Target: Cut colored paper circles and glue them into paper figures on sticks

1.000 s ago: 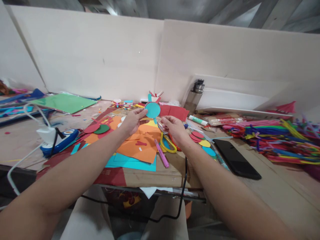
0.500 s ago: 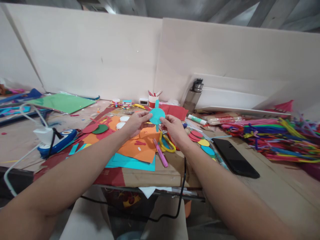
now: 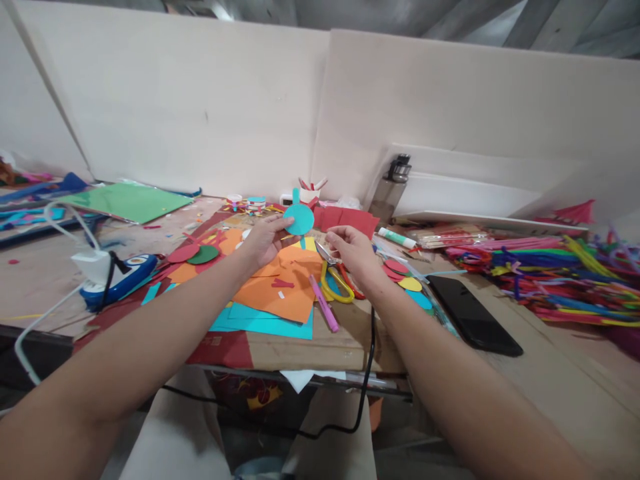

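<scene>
In my left hand (image 3: pixel 270 241) is a turquoise paper disc (image 3: pixel 300 220), pinched at its left edge between thumb and fingers above the table. A narrow turquoise strip stands up from the disc's top, and a short end shows below it. My right hand (image 3: pixel 350 250) hovers to the right, apart from the disc, its fingers loosely bent with nothing visible in them. Below it lie scissors (image 3: pixel 334 293) with yellow and red handles, partly hidden by that hand. A pink pen (image 3: pixel 324 305) rests beside them. Orange paper (image 3: pixel 275 299) overlaps turquoise sheets (image 3: pixel 260 327) underneath.
Paper circles lie at left (image 3: pixel 204 255) and right (image 3: pixel 410 285). A black phone (image 3: pixel 473 317), glue stick (image 3: pixel 397 238), bottle (image 3: pixel 387 193) and coloured pipe cleaners (image 3: pixel 555 267) are on the right. A charger with cables (image 3: pixel 95 270) sits left. A black cable (image 3: pixel 371 353) hangs over the table edge.
My right hand has let go of the turquoise disc and drawn slightly away. My left hand has moved the disc a little to the left and up.
</scene>
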